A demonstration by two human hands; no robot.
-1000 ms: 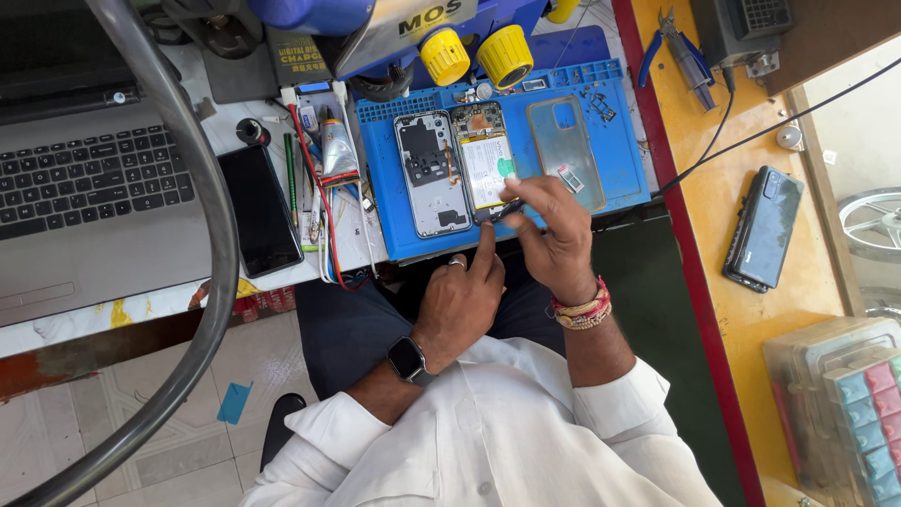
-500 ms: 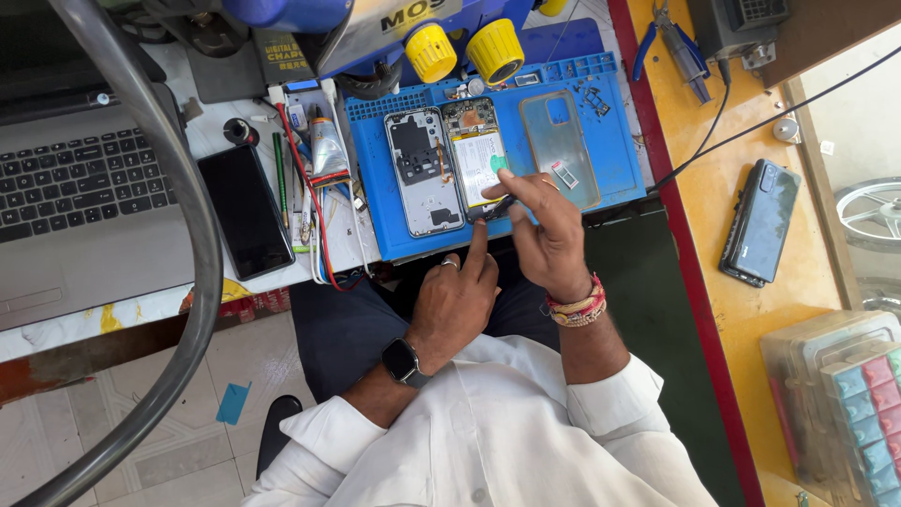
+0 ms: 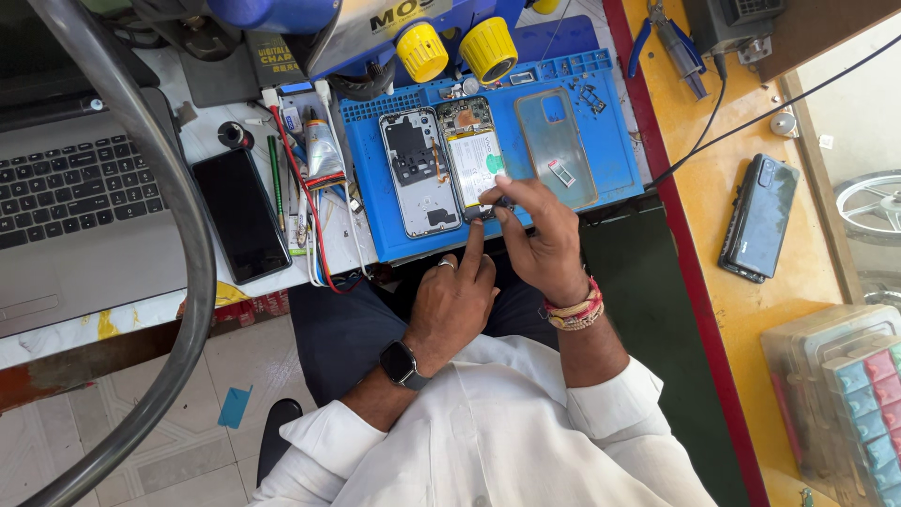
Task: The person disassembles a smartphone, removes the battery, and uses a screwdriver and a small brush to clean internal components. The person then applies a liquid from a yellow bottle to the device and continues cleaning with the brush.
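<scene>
Hands barely shifted since a second ago: both sit at the bottom end of the opened phone [image 3: 477, 158] as before, though the view has slid so the mat now lies higher and more central. Left hand [image 3: 455, 300] keeps its index finger stretched out, tip pressing near the phone's lower edge, other fingers curled loosely, holding nothing that I can see. Right hand [image 3: 540, 235] stays pinched, thumb and forefinger closed on something small and dark at the phone's bottom corner; too small to tell if it's a tool or a part. Judging by that, the work at the lower end of the board is ongoing, not finished.

Opened phone: back off, lying flat on the blue mat [image 3: 619, 164], pale battery showing in the middle, circuit board at the top end, away from the fingertips. Just left of the fingers lies the grey phone frame [image 3: 419, 169], touching or nearly touching the opened phone. Just beyond the right hand's knuckles sits the clear case [image 3: 554, 141] with a small white bit on it.

Further left of the left fingers: black phone [image 3: 240, 214] face up, glue tube [image 3: 322, 150], laptop [image 3: 75, 188]. Well to the right of the right hand, another dark phone [image 3: 758, 218] on the yellow bench [image 3: 713, 235].
</scene>
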